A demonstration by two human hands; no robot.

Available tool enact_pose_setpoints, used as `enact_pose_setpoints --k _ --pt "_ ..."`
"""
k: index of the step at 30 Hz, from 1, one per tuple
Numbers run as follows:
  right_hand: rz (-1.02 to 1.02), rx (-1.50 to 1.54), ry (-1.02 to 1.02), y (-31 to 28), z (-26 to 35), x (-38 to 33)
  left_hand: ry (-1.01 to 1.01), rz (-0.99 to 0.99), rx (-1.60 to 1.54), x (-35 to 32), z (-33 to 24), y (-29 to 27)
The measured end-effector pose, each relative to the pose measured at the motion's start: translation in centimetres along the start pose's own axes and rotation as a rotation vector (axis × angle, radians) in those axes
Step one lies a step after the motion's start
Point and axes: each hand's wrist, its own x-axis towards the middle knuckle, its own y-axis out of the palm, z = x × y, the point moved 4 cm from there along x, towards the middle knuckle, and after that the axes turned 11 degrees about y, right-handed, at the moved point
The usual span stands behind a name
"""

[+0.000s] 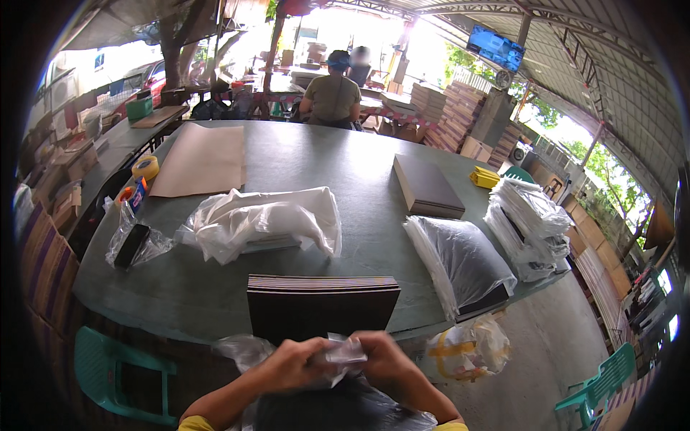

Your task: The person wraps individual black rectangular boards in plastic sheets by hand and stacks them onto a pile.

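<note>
- Left hand (291,365) and right hand (384,357): my fingers are closed on clear plastic (345,353), meeting near the middle, presumably to control a loose fold; blur hides the exact pinch.
- Dark wrapped item (323,411): located below my hands, close to my body; its support is hidden, probably my lap.
- Stack of dark pieces (323,309): at the near edge of the tabletop (366,215), light and dark layers showing along its top; likely put there for easy reach.
- White plastic sheeting (266,223): lies crumpled beyond the stack, seemingly kept within reach.
- Markings: the blue-and-orange tape dispenser (135,195) carries none I can read; I find no legible label on the stack.
</note>
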Motion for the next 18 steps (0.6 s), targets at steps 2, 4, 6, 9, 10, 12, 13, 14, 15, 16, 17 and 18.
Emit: enact_pose_setpoints --k 2,4,6,9,10,12,13,14,15,16,17,18 --pt "-0.178 0.656 0.116 -3.4 -1.5 -0.1 -0.131 -0.069 0.052 0.0 1.1 -1.4" --pt "-0.185 0.789 0.028 -3.7 -0.7 0.5 -0.172 -0.217 -0.017 0.0 1.8 -2.7" --pt "-0.181 0.696 0.0 -2.7 0.2 0.9 -0.16 -0.23 0.046 0.1 3.3 -2.9" --pt "-0.046 0.374 0.108 0.0 0.9 0.7 -0.183 -0.341 -0.013 0.4 3.1 -3.3" --pt "0.02 0.252 0.246 -0.1 -1.1 0.2 -0.18 -0.39 -0.024 0.3 3.6 -3.4" --pt "0.106 0.198 0.331 0.2 -1.4 -0.2 -0.182 -0.507 -0.049 -0.1 4.0 -4.1" --pt "0.148 0.167 0.372 0.2 -1.5 -0.4 -0.196 -0.513 -0.048 -0.6 4.2 -4.6" --pt "0.23 0.069 0.386 0.3 -1.8 -0.4 -0.21 -0.518 -0.049 -1.2 4.7 -5.0" --pt "0.162 0.062 0.323 0.3 -1.3 -0.1 -0.224 -0.521 -0.05 -1.7 4.9 -5.3" --pt "0.079 0.049 0.257 0.3 -0.3 0.0 -0.237 -0.508 -0.035 -1.6 4.1 -5.4" --pt "-0.004 0.036 0.192 0.2 0.3 0.1 -0.242 -0.485 -0.064 -1.7 4.1 -5.1" --pt "-0.098 0.063 0.137 0.0 0.1 0.4 -0.247 -0.46 -0.093 -1.8 4.2 -4.7"
